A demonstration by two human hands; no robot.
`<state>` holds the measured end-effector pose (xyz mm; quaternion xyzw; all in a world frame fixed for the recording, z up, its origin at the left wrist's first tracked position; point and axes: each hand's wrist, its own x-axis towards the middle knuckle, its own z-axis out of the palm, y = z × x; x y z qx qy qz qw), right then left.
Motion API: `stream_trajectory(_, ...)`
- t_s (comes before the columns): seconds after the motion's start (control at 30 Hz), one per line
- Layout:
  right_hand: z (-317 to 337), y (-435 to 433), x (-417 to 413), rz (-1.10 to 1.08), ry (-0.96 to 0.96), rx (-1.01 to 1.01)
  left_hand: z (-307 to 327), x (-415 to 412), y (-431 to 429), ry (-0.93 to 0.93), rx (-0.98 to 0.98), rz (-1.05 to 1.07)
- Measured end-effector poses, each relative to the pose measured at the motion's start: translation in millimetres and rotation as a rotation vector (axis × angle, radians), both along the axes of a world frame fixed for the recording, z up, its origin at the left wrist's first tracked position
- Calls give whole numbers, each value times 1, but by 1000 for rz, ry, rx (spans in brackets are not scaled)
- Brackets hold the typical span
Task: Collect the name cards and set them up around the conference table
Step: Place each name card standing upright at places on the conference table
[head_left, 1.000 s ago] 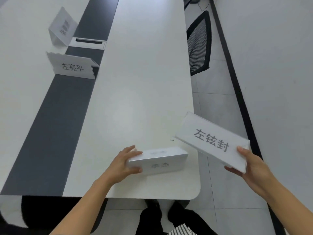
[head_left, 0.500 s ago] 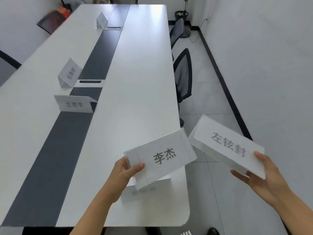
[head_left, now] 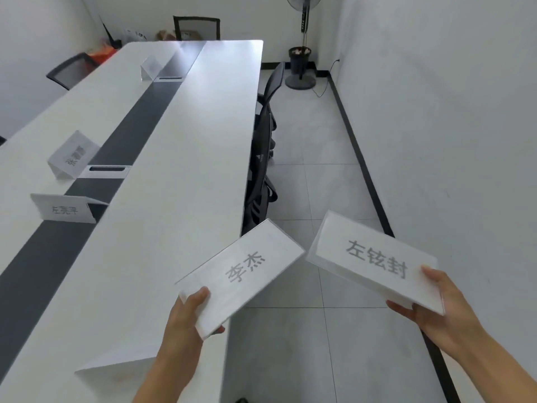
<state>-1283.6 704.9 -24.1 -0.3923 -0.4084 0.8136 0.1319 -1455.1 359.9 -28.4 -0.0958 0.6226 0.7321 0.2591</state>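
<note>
Three name cards (head_left: 65, 209) stand along the worktop (head_left: 186, 175), left of its middle. Chairs (head_left: 263, 158) sit right of it, a fan (head_left: 302, 42) behind.

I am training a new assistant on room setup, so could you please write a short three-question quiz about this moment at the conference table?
1. True or false: the left hand holds a clear acrylic name card above the table's near right edge.
2. How many name cards stand near the dark centre strip of the long white conference table?
3. What stands in the far right corner? A) a pedestal fan B) a whiteboard C) a printer

Key
1. True; the right hand holds a second acrylic name card over the floor.
2. Three.
3. A, the black pedestal fan.
</note>
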Motion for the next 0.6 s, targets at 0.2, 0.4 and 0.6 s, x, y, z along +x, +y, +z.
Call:
stream_trajectory(0.2, -9, 61, -62, 76, 3, -26, 3, -28, 42, -1, -21, 136)
stream_trajectory(0.4, -17, 116, -166, 147, -10, -5, -19, -120, 86, 8, -26, 294)
stream_trajectory(0.6, 10, 181, -281, 221, -40, 33, -9, -222, 141, -12, 27, 382)
